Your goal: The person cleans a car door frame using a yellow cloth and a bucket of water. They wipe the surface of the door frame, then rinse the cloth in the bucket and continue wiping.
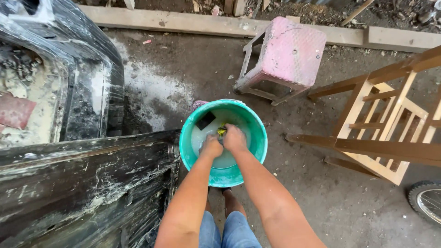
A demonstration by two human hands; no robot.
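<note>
A teal plastic bucket stands on the ground in front of me, part full of milky water. Both my hands are inside it, close together over the water. My left hand and my right hand are closed around a yellow-green sponge, of which only a small part shows between them. A dark flat square piece floats or leans at the far left inside the bucket.
A wet, soapy black vehicle body fills the left side. A pink stool lies tipped beyond the bucket. A wooden frame stands at the right, a wheel at the lower right, timber beams along the back.
</note>
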